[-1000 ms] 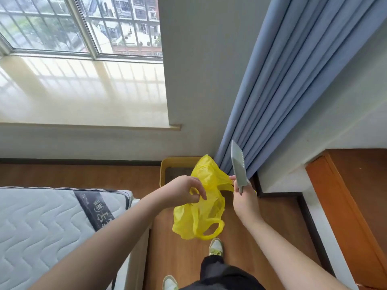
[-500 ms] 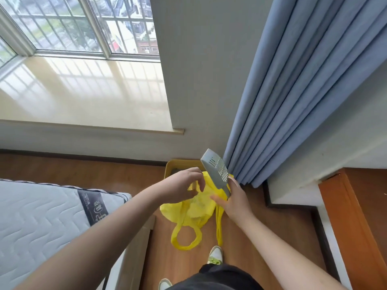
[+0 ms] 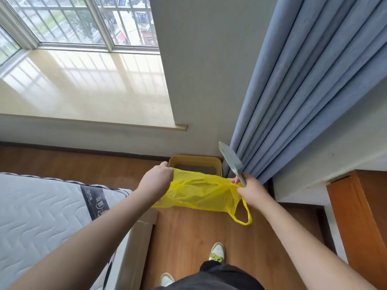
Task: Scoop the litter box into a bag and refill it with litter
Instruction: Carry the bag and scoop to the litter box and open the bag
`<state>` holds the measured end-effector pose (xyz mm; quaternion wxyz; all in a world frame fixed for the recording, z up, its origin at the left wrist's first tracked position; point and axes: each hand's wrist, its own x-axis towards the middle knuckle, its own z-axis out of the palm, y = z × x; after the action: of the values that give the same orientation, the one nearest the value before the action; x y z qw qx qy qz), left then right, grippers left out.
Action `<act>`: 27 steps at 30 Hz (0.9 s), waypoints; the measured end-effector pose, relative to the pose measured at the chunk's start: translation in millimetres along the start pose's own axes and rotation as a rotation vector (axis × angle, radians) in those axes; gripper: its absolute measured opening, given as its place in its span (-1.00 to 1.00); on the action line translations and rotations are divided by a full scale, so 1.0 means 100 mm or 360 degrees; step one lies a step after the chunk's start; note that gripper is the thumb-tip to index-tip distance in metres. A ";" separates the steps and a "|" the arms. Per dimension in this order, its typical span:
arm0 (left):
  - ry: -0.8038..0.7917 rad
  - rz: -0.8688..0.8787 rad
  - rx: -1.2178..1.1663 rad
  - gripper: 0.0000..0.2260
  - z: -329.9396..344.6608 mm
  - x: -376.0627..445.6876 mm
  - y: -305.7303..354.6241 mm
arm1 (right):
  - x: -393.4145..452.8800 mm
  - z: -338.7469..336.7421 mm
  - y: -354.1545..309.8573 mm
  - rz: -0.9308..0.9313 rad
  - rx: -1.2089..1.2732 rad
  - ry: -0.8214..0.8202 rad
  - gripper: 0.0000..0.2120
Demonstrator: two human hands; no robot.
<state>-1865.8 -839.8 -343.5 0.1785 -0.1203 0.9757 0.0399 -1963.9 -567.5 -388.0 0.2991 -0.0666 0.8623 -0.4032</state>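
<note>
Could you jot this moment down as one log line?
left hand: holds yellow bag | right hand: holds bag, scoop | litter box: on floor, unscooped

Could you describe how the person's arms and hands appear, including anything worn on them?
Both forearms are bare up to the frame edge, with no sleeves in view. The left hand and right hand wear no gloves, and no rings, watch or bracelets show.

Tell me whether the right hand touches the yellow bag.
Touching. The head view shows the right hand pinching the yellow bag edge while holding the scoop.
</note>
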 end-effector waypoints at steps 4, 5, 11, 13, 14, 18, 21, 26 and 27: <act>0.0260 -0.0185 -0.0217 -0.80 0.18 0.02 0.08 | -0.05 0.04 0.02 -0.0053 0.0249 -0.0036 -0.87; 0.0249 -0.0185 -0.0195 -0.79 0.21 0.01 0.08 | -0.05 0.06 0.03 -0.0059 0.0267 -0.0064 -0.88; 0.0121 -0.0110 0.0037 -0.60 0.51 -0.03 -0.13 | -0.05 0.26 0.04 0.0011 0.0190 -0.0202 -0.63; -0.0030 -0.0035 0.0177 -0.67 0.65 -0.06 -0.23 | -0.04 0.34 0.03 -0.0051 -0.0081 -0.0125 -0.62; -0.0071 0.0035 0.0219 -0.73 0.73 -0.08 -0.29 | -0.05 0.39 0.02 -0.0074 -0.0213 -0.0111 -0.63; -0.0082 0.0236 0.0441 -0.72 0.86 -0.21 -0.45 | -0.10 0.65 0.01 -0.0049 -0.0523 -0.0116 -0.79; 0.0019 0.0380 0.0436 -0.69 1.04 -0.32 -0.58 | -0.23 0.87 -0.03 0.0002 -0.0588 -0.0058 -0.80; 0.0236 0.0510 0.0400 -0.75 1.40 -0.50 -0.80 | -0.39 1.20 0.05 0.0053 -0.0657 0.0034 -0.83; 0.0286 0.0530 0.0384 -0.79 1.45 -0.54 -0.82 | -0.41 1.26 0.10 0.0016 -0.0686 0.0012 -0.85</act>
<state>-1747.2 -890.1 -462.4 0.0948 0.0617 0.9918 -0.0589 -1857.8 -628.7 -439.0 0.2768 -0.1233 0.9299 -0.2083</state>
